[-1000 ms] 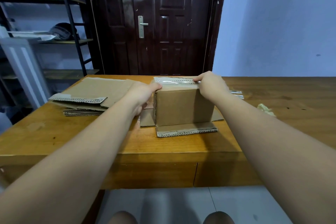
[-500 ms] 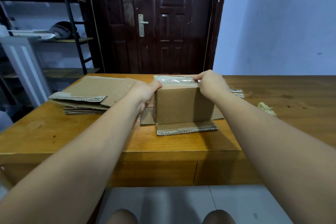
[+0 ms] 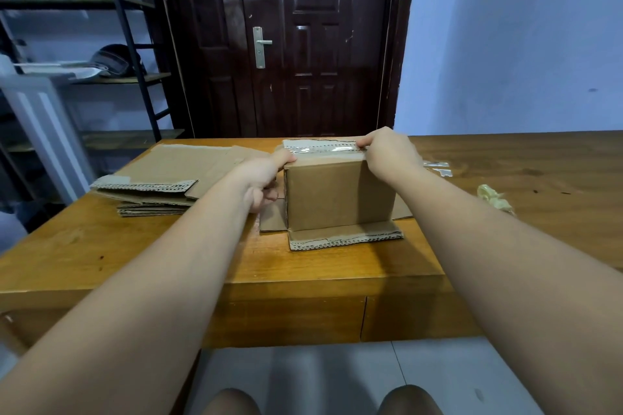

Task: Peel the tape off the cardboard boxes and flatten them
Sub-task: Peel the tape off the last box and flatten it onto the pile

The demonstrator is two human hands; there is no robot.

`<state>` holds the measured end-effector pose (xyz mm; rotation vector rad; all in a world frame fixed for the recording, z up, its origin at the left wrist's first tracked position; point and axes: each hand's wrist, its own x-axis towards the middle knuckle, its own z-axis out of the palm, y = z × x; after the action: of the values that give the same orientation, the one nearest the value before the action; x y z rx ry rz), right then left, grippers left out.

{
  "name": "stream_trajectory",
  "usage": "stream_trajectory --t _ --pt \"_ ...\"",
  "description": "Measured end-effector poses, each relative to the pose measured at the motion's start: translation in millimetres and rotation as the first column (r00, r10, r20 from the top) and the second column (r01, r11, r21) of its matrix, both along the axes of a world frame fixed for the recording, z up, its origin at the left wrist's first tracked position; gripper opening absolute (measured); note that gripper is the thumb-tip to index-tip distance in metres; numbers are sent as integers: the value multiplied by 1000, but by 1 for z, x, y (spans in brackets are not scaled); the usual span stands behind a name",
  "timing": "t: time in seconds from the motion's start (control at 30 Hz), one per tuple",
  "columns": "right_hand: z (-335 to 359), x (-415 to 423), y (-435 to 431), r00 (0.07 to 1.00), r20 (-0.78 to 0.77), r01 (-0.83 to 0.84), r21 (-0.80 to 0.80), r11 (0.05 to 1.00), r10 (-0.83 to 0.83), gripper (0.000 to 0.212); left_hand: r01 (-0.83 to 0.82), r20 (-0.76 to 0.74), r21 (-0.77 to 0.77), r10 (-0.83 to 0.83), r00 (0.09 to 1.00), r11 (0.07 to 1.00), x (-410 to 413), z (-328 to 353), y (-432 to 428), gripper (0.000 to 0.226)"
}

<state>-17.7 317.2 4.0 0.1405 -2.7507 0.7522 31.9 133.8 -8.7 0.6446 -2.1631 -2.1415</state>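
A wooden table (image 3: 168, 256) stands before a dark door (image 3: 313, 44), with a cap (image 3: 113, 61) on the shelf rack (image 3: 141, 78).

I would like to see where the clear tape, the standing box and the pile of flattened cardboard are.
clear tape (image 3: 320, 149), head view, shiny middle of the strip.
standing box (image 3: 337, 195), head view, front wall.
flattened cardboard pile (image 3: 175, 167), head view, top sheet.
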Motion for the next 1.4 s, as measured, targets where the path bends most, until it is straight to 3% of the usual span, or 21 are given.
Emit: stream_trajectory --t 0.13,0.4,0.63,0.77,0.93,1.03,1.1,1.3,1.4 --pt "0 1 0 1000 4 -11 -7 1000 11 49 66 7 256 -70 998 965 -3 -5 -5 15" --pt "-1 -1 0 1000 9 -13 -4 1000 13 48 44 5 220 -46 999 974 -5 -2 -3 15" --pt "-2 -2 1 1000 -2 -18 -2 1000 18 48 -34 -62 -201 22 998 979 -1 4 3 24" --pt "-2 -3 0 1000 -3 -14 -6 1000 14 46 -62 -109 -253 35 993 966 1 3 4 27" --pt "-1 -3 1 1000 -1 -13 4 1000 13 46 -17 -139 -120 0 990 993 -1 -5 -1 22" --pt "0 -3 1 1000 -3 -13 28 1000 13 46 -8 -150 133 28 988 991 -1 -15 -9 34" --pt "0 -3 1 1000 -13 -19 44 999 20 45 -26 -146 262 66 987 965 -3 -19 -10 26" --pt "1 -5 4 999 -26 -41 61 997 43 44 -78 -71 340 108 992 937 -15 -21 -5 15" --pt "0 -8 3 999 -20 -41 60 997 42 45 -94 -73 243 115 991 966 -17 -22 -4 20"
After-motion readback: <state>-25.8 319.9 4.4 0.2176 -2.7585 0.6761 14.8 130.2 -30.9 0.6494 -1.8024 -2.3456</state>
